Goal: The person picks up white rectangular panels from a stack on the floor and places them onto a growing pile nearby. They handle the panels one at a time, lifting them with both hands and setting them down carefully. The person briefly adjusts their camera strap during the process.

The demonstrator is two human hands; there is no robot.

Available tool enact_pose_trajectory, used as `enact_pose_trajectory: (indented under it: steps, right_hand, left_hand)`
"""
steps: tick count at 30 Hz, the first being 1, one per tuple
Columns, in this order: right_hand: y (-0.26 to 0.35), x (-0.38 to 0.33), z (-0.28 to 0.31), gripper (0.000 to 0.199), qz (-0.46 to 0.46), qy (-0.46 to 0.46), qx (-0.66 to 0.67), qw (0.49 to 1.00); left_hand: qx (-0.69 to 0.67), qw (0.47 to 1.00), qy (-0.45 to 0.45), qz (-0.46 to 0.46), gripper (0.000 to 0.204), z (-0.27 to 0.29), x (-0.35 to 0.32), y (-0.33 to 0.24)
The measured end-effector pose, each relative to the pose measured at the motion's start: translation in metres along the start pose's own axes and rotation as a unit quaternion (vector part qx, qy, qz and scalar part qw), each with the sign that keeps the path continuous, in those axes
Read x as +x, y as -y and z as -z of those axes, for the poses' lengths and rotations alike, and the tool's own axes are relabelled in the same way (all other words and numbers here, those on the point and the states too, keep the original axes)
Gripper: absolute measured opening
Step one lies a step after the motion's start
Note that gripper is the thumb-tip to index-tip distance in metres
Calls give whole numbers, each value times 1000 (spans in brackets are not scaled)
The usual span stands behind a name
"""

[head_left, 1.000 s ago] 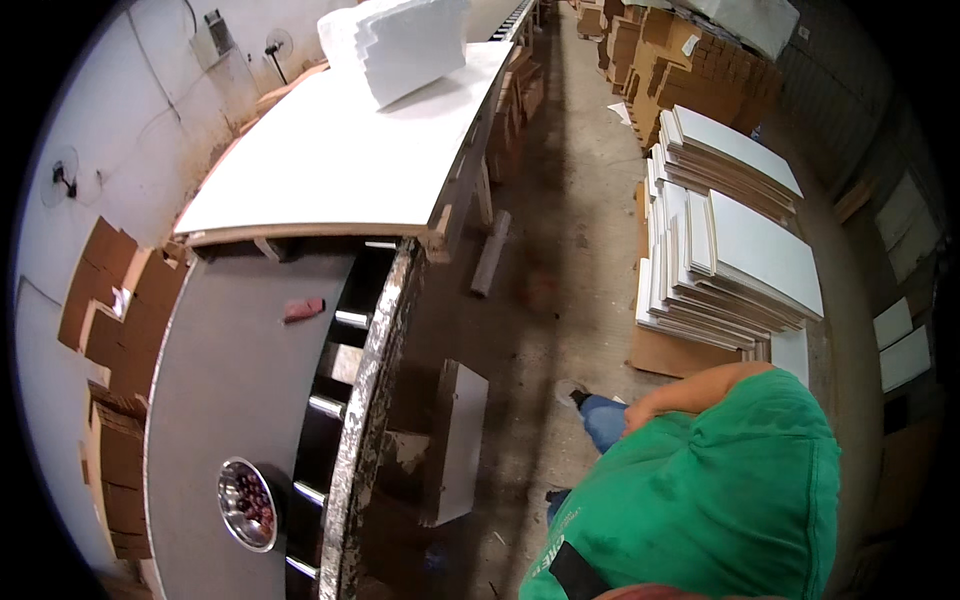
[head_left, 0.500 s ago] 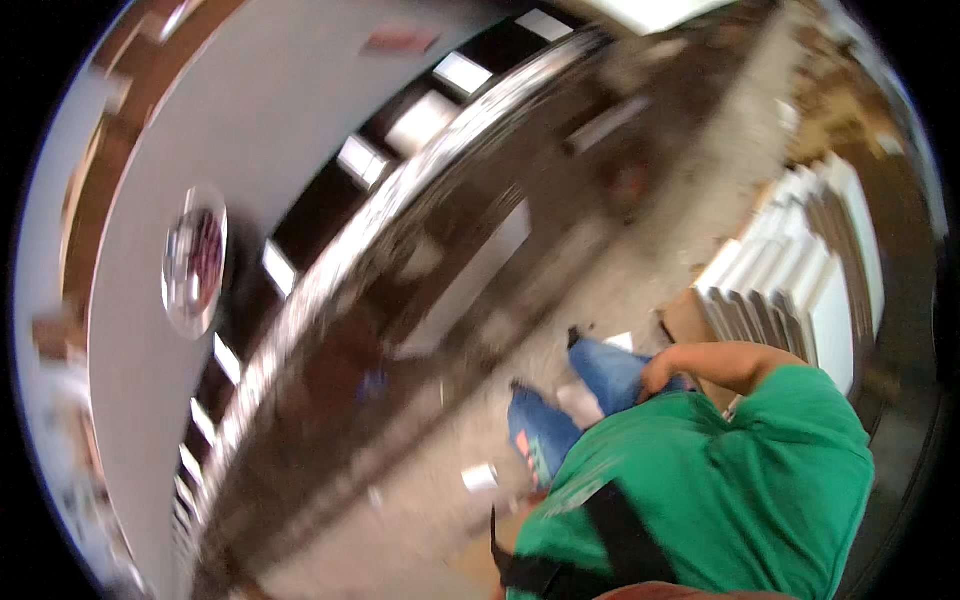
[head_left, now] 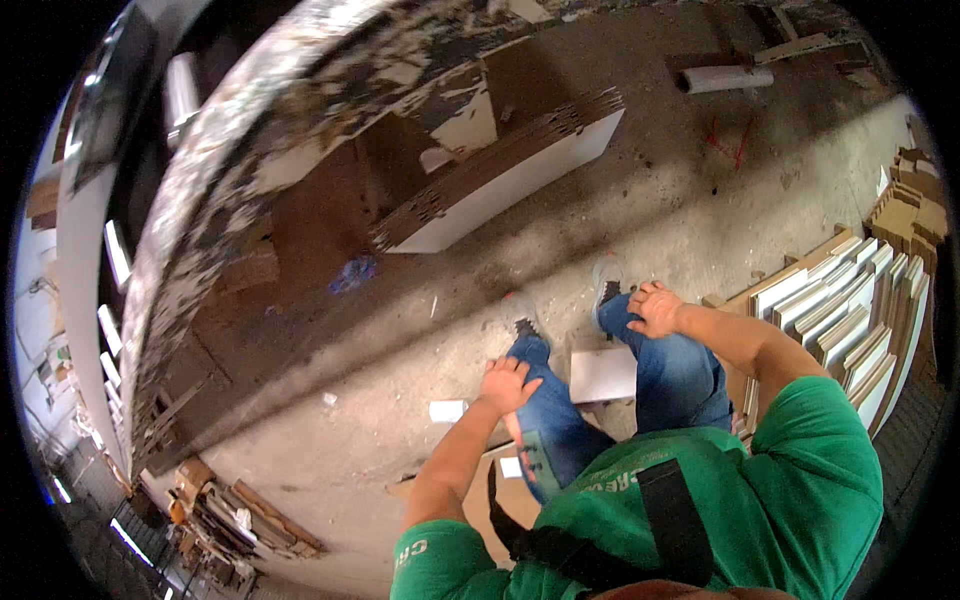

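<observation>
My left hand [head_left: 508, 383] rests flat on my left knee, fingers apart, holding nothing. On my right knee lies my right hand [head_left: 655, 308], fingers spread over the blue jeans, also holding nothing. I wear a green shirt [head_left: 790, 490]. My grey shoes [head_left: 608, 276] stand on the concrete floor [head_left: 700, 200]. A small white board piece [head_left: 603, 373] lies on the floor between my legs.
A stack of white panels [head_left: 850, 320] stands on edge right beside my right arm. The paint-speckled bench edge [head_left: 230, 170] curves across the upper left, with a white-faced panel [head_left: 510, 180] under it. White scraps [head_left: 447, 410] and a grey tube [head_left: 728, 78] lie on the floor.
The view has swung down from the bench top to the floor and my legs. Both hands have come into view and now rest on my knees.
</observation>
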State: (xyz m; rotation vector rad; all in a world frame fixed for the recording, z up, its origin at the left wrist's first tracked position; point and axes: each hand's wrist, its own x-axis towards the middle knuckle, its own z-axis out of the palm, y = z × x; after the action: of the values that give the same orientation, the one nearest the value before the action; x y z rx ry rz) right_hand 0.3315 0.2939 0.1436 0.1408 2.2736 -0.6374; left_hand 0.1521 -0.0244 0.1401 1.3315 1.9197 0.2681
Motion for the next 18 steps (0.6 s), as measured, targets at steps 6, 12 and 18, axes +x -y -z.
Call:
enact_pose_trajectory:
  steps: [6,12,18]
  right_hand:
    - [-58,37,-13,29,95,-149,90,980]
    - [-87,71,-7,36,101,-236,18,966]
    - [-86,83,-36,39,140,-384,-28,912]
  left_hand:
    - [-127,984,-77,-100,33,-2,32,58]
    - [-101,980,-74,-157,32,8,57,86]
    - [-20,984,-109,-141,38,-4,62,96]
